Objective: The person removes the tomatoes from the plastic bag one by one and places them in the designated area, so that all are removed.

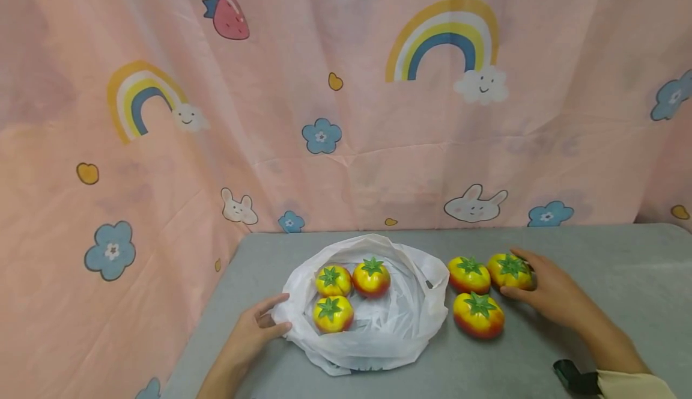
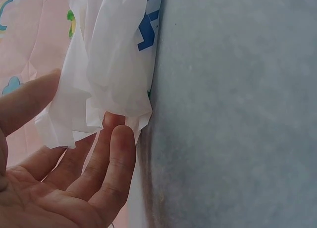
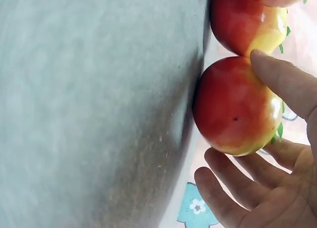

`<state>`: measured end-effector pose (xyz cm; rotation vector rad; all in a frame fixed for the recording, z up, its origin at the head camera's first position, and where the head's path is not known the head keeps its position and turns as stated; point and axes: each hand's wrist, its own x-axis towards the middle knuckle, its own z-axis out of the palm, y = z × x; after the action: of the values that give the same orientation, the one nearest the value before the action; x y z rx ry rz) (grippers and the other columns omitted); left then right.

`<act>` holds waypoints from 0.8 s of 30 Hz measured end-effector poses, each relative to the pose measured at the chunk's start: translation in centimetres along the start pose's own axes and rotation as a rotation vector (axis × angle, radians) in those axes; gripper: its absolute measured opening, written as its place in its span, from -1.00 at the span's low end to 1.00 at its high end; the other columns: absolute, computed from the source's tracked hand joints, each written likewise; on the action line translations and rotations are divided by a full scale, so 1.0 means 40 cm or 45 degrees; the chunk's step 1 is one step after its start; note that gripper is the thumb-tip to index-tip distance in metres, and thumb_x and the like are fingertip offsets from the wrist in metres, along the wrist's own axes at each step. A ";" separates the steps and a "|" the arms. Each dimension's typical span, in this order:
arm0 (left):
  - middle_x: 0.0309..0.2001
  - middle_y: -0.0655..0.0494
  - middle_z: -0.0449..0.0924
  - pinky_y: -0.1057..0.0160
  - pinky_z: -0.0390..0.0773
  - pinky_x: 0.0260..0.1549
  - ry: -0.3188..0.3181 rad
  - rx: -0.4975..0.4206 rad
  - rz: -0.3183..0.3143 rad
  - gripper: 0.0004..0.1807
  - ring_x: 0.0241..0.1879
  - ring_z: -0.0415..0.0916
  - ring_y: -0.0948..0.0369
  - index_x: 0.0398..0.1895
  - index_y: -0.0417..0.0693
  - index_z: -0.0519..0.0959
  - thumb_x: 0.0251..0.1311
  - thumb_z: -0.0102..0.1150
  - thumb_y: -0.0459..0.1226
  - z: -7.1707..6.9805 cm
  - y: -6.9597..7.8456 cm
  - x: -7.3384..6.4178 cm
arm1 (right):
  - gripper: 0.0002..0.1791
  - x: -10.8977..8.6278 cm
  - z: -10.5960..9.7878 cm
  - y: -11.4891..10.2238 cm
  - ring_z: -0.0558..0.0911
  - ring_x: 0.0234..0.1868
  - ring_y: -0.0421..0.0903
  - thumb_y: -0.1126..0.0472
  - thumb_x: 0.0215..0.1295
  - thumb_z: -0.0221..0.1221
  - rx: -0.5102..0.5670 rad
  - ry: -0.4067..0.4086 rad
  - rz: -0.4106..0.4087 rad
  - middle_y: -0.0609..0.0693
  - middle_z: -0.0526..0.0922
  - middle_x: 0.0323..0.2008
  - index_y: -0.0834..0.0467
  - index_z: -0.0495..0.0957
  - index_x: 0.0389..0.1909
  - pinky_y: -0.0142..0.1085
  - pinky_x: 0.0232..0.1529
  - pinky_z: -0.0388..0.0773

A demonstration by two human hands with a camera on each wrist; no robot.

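Note:
On the left side of a white plastic bag (image 1: 378,351), my left hand (image 1: 251,333) holds the rim, thumb and fingers at its edge. The left wrist view has the thumb (image 2: 29,101) on one side of the hanging plastic and fingertips partly hidden behind it. Three yellow-red toy tomatoes (image 1: 333,313) with green leaf tops lie inside the open bag. To its right, my right hand (image 1: 557,291) grips the rightmost of three more tomatoes, this tomato (image 3: 235,106) sitting between thumb and fingers. Beside it are a rear tomato (image 1: 469,276) and a front tomato (image 1: 479,316).
The grey tabletop (image 1: 622,279) runs under everything. Behind it hangs a pink cloth (image 1: 373,188) printed with rainbows, flowers and rabbits. A dark strap (image 1: 575,381) is at the right wrist, by a pale sleeve (image 1: 632,385).

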<state>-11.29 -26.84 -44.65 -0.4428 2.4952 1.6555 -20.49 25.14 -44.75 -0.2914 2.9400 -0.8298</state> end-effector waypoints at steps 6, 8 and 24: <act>0.43 -0.23 0.32 -0.21 0.42 0.22 0.005 0.007 -0.018 -0.32 0.21 0.52 -0.01 0.29 0.07 0.53 0.01 0.49 -0.25 -0.001 -0.002 0.001 | 0.04 0.003 -0.003 0.009 0.31 0.20 0.52 -0.07 0.15 0.38 -0.003 -0.004 -0.027 0.60 0.23 0.29 0.46 0.09 0.42 0.45 0.14 0.23; 0.43 -0.23 0.32 -0.22 0.41 0.23 0.006 0.009 -0.019 -0.32 0.20 0.53 0.01 0.29 0.08 0.52 0.01 0.49 -0.25 0.000 -0.003 0.002 | 0.01 0.003 -0.003 0.010 0.33 0.19 0.50 -0.02 0.14 0.38 0.005 0.001 -0.046 0.58 0.25 0.28 0.46 0.11 0.41 0.44 0.13 0.25; 0.44 -0.21 0.31 -0.20 0.40 0.25 0.000 0.006 -0.008 -0.33 0.18 0.54 0.03 0.29 0.08 0.53 0.03 0.48 -0.26 0.001 -0.004 0.002 | 0.00 -0.004 -0.021 0.000 0.36 0.15 0.45 -0.07 0.17 0.37 0.028 -0.002 -0.021 0.54 0.27 0.28 0.42 0.13 0.41 0.42 0.11 0.29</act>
<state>-11.32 -26.88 -44.84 -0.4492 2.4947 1.6473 -20.44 25.60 -44.06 -0.3152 2.9293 -0.8629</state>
